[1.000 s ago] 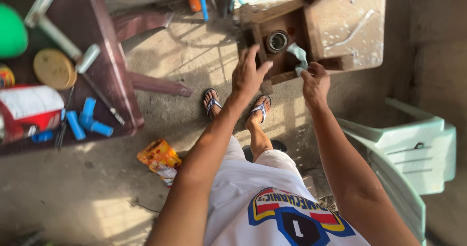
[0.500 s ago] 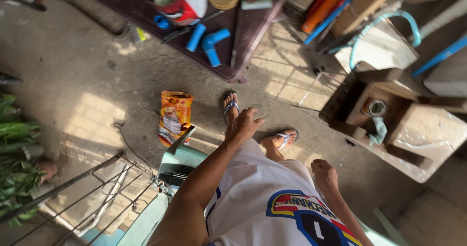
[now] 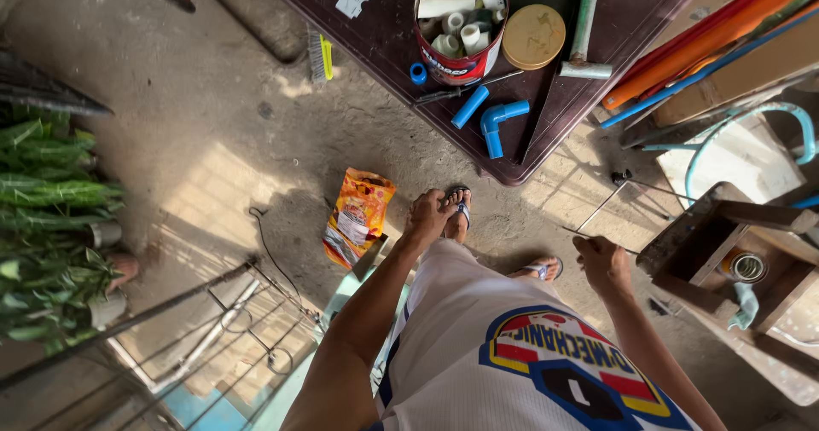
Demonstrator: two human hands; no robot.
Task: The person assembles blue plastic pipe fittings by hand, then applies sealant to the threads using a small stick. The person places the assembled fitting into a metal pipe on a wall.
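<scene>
I stand on a concrete floor in sandals. My left hand (image 3: 426,215) hangs in front of my thigh with its fingers loosely apart, holding nothing; it is nearest to an orange snack bag (image 3: 358,215) lying on the floor to its left. Over by my right hip, my right hand (image 3: 602,265) is loosely curled with nothing visible in it. To its right stands a wooden box (image 3: 682,252) holding a small tin (image 3: 747,266) and a pale cloth (image 3: 747,306).
A dark table (image 3: 554,124) ahead carries a red can of white pipe pieces (image 3: 461,23), blue pipe fittings (image 3: 498,126) and a yellow lid (image 3: 533,35). Orange and blue pipes (image 3: 708,43) lean at top right. Potted plants (image 3: 43,218) stand left, a metal rack (image 3: 213,329) lower left.
Both hands have come away from the wooden box and dropped to my sides. The view has swung left, so the box now sits at the right edge.
</scene>
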